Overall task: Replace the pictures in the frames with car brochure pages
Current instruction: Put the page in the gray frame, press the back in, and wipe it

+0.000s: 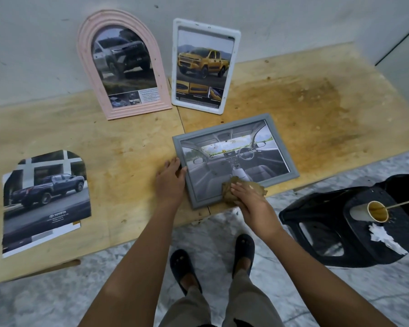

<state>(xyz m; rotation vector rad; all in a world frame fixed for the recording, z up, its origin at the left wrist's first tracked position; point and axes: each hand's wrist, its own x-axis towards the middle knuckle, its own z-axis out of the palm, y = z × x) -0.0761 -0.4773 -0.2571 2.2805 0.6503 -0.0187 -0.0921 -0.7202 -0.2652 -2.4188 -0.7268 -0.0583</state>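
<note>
A grey frame (284, 147) lies flat on the wooden table (118, 142), holding a car-interior brochure page. My left hand (169, 182) rests at its left edge, thumb on the frame. My right hand (250, 199) presses a crumpled brown cloth (232, 188) onto the frame's near part. A pink arched frame (85, 55) with a grey truck page and a white frame (234, 67) with a yellow truck page lean upright against the wall. A loose brochure page (45, 199), cut to an arch at its top, lies at the table's left.
To the right of the table, on the floor, stands a black plastic stool (321, 215). It carries a tipped paper cup (373, 211) with a stick and a scrap of white paper (385, 237). The tabletop's right half is stained brown. My feet are below the table's edge.
</note>
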